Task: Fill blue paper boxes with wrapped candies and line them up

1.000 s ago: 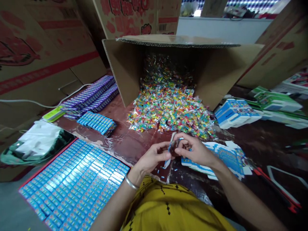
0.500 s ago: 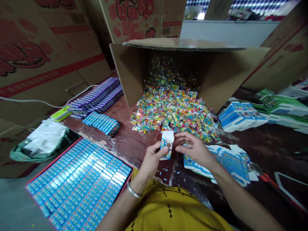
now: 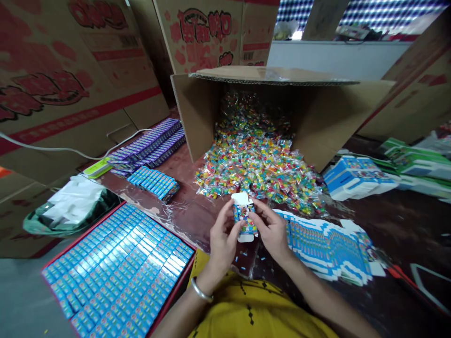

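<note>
A small blue printed candy box [image 3: 245, 217] is held between both hands, its white flaps standing out at top and bottom. My left hand [image 3: 223, 237] grips its left side, the thumb on the front face. On the right edge my right hand [image 3: 271, 230] pinches it with thumb and fingers. Just beyond lies a heap of small clear packets of coloured candy [image 3: 257, 155], spilling from a large cardboard carton [image 3: 197, 112] on its side. To the right, a fanned row of flat unfolded blue boxes [image 3: 320, 241] rests on the table.
At lower left stands a red-edged tray of closed blue boxes [image 3: 120, 267]. Behind it are a blue box row [image 3: 153, 182], purple boxes [image 3: 151, 143] and a bag of white papers [image 3: 73, 202]. More flat boxes [image 3: 359, 176] and a red-handled tool [image 3: 398, 272] lie right.
My right hand has moved left and closed on the box, where before it was apart from it with fingers spread. The box now shows its front face and a bottom flap.
</note>
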A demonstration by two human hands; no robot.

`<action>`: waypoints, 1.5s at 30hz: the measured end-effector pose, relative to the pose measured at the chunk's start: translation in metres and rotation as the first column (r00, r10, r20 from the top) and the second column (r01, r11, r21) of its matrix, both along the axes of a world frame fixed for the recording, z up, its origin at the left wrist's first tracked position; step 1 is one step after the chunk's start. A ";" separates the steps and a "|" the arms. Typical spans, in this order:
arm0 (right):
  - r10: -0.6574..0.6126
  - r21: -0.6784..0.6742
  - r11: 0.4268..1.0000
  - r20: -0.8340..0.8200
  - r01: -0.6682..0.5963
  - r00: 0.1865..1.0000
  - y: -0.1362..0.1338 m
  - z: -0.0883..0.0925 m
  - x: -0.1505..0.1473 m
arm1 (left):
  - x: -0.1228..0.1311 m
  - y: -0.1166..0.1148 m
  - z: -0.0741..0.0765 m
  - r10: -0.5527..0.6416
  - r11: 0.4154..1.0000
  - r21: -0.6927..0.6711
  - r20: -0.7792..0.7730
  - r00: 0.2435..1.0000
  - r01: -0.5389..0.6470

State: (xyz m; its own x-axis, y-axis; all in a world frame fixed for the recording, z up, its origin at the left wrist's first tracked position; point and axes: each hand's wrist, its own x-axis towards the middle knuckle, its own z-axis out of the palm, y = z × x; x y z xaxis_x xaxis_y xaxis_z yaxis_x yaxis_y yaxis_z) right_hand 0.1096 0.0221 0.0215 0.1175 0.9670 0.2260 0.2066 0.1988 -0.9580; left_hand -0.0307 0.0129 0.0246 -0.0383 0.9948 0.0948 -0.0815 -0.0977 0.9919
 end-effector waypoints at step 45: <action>0.392 -0.130 0.918 0.153 -0.375 0.907 0.018 0.031 0.013 | -0.026 -0.005 0.006 -0.230 0.971 -0.068 -0.020 0.973 0.228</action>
State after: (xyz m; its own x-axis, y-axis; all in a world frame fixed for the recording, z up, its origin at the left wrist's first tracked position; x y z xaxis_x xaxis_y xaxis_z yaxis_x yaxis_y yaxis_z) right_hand 0.1227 0.0405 0.0521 -0.2991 0.9474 0.1137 0.2964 0.2055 -0.9327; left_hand -0.0565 0.0075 0.0303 0.1932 0.9807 0.0281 -0.0673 -0.0153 0.9976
